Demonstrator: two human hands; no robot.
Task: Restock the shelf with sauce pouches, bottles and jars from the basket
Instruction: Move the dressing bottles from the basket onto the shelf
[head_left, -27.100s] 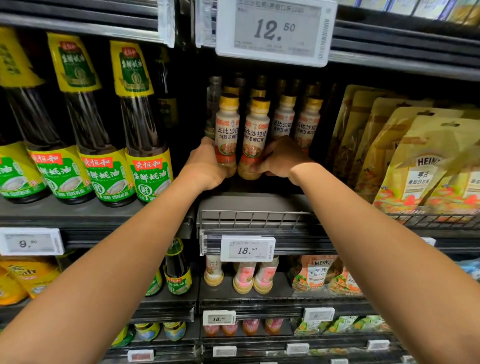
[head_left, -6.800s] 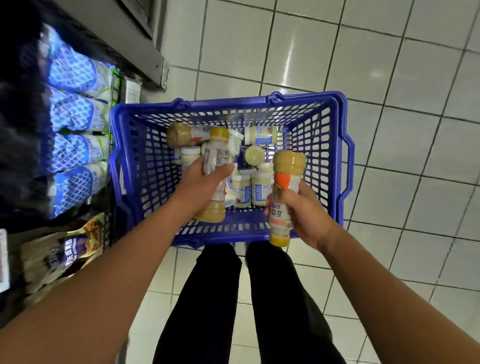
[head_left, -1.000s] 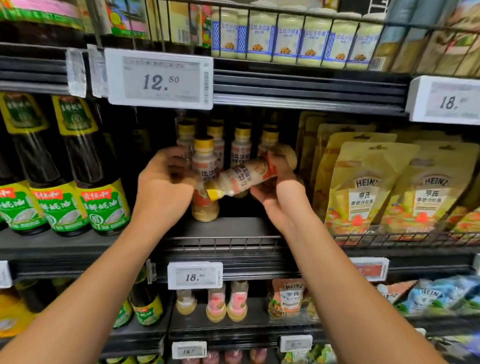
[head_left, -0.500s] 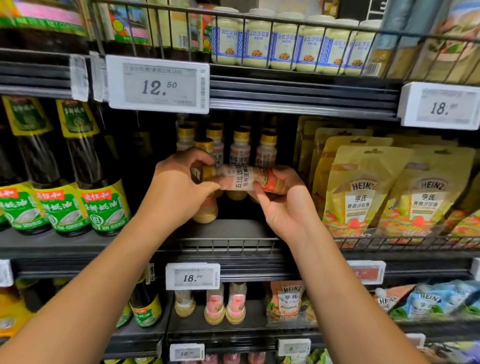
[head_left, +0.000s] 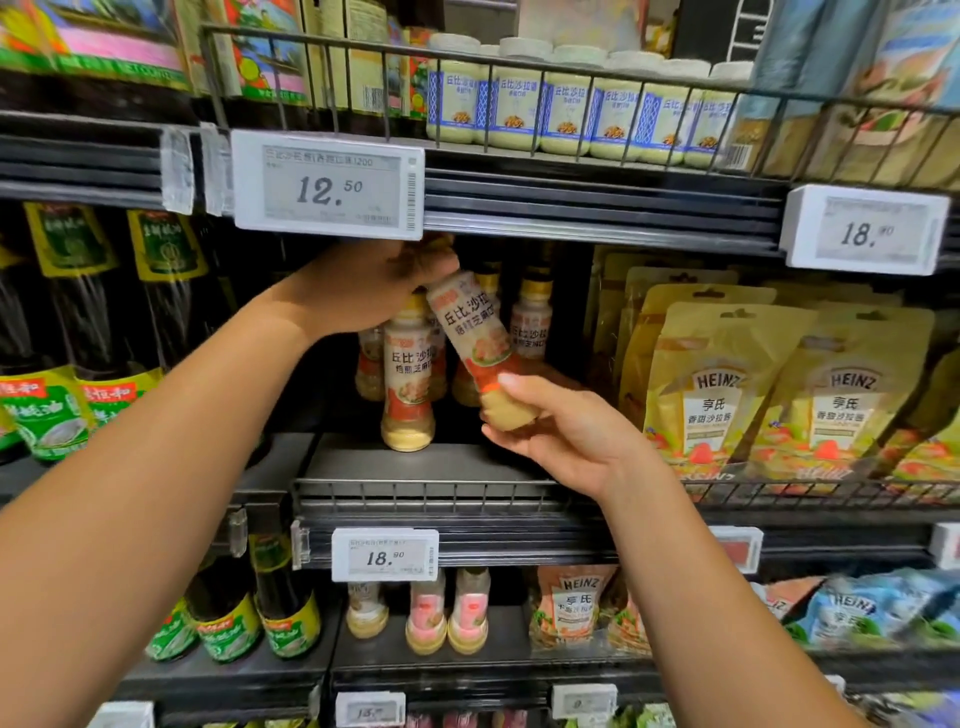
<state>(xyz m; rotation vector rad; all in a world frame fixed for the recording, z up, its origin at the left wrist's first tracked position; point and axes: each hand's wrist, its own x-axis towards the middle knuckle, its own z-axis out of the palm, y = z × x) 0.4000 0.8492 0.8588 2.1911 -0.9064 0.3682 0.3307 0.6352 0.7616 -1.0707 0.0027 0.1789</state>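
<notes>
Bottle (head_left: 469, 335), tilted: my left hand (head_left: 363, 291) curls round its cap, my right hand (head_left: 566, 436) pinches its base. Standing bottle (head_left: 409, 376) just under my left fingers; Heinz pouches (head_left: 722, 384) beyond my right.

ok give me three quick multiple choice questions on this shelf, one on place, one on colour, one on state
1. Where are the Heinz pouches, relative to the standing dressing bottles?
A to their left
B to their right
C one shelf above
2. The standing bottles' caps are
A yellow
B blue
C black
3. The held bottle is
A upright on the shelf
B tilted in the air
C lying flat

Answers: 1 B, the pouches show to the bottles' right. 2 A, yellow tops show behind the held bottle. 3 B, the left hand grips its top and the right hand its base, and it leans.
</notes>
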